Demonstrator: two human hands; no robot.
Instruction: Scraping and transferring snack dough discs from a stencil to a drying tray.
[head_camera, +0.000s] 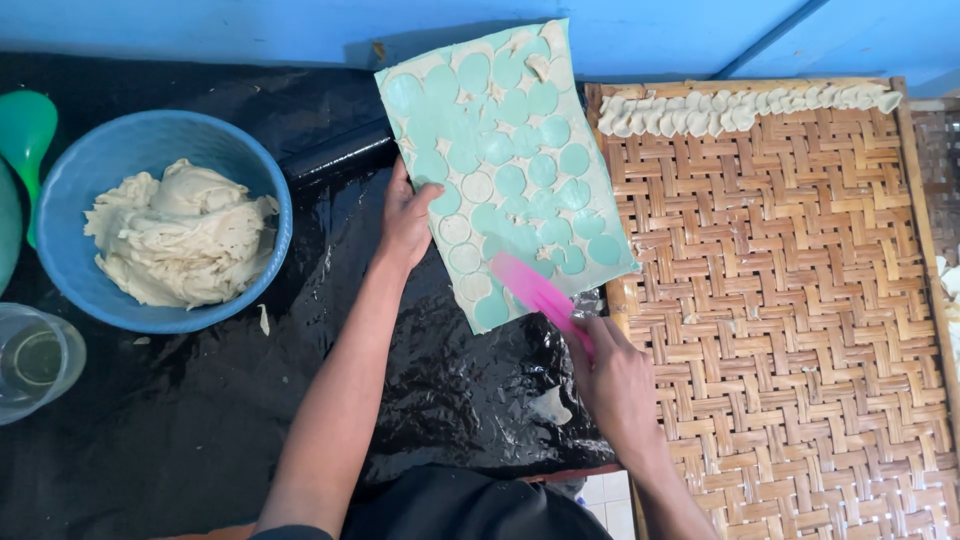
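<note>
- Two hands in view, both the person's own. Left hand (405, 222) grips the left edge of a teal cutting board (505, 170), thumb on top, fingers curled under the edge.
- Right hand (615, 385) is closed round the handle of a pink scraper (540, 293); the blade lies flat on the lower part of the board, tip pointing up-left.
- Board sits tilted, its lower right corner overlapping the edge of a woven bamboo tray (780, 320), the rest over black plastic sheeting (200, 420).
- Board surface: a thin dough sheet punched into round discs (477, 187). Most circles show bare teal; roughly four pale discs remain in place near the left hand. Exact count of cut circles not taken, too many overlap.
- One blue plastic bowl (60, 200), left of the board and well apart from it, holds one large lump of pale dough (180, 235) filling most of the basin.
- One clear glass (35, 360) at the lower left edge, holding a little clear or yellowish liquid; partly cut off by the frame.
- One green plastic piece (25, 130) at the far left edge; kind cannot be told.
- Tray contents: a single row of folded dough pieces (740, 108) along the top edge, overlapping, so count uncertain. Rest of the weave is bare.
- One dark rolling pin (335, 155) lies partly under the board's upper left side.
- Two small dough scraps (550, 405) on the sheeting.
</note>
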